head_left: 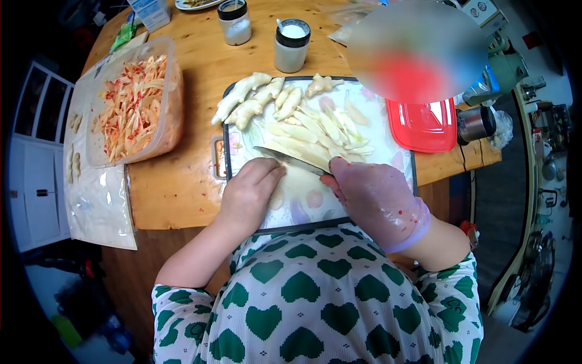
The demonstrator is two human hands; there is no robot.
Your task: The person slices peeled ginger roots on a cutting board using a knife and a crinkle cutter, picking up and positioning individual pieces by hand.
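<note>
A cutting board (pixel 394 133) with a dark rim and a pale floral print lies in front of me. My right hand (pixel 376 197), in a translucent purple glove flecked with red, grips a knife (pixel 291 159) whose blade points left across the board. Close against the blade, my left hand (pixel 251 188) is bare, with its fingers curled and pressed down; whatever they hold is hidden. Beyond the blade lies a heap of cut, peeled ginger slices (pixel 315 130). Whole peeled ginger roots (pixel 248 100) rest along the board's far left, and another ginger piece (pixel 321 85) sits at the far edge.
On the left, a clear plastic tub (pixel 173 115) holds shredded vegetables mixed with red seasoning. Two black-lidded jars (pixel 291 54) (pixel 235 27) of white powder stand behind the board. A red plastic lid (pixel 421 124) lies at its right. A plastic sheet (pixel 100 206) hangs over the table's left edge.
</note>
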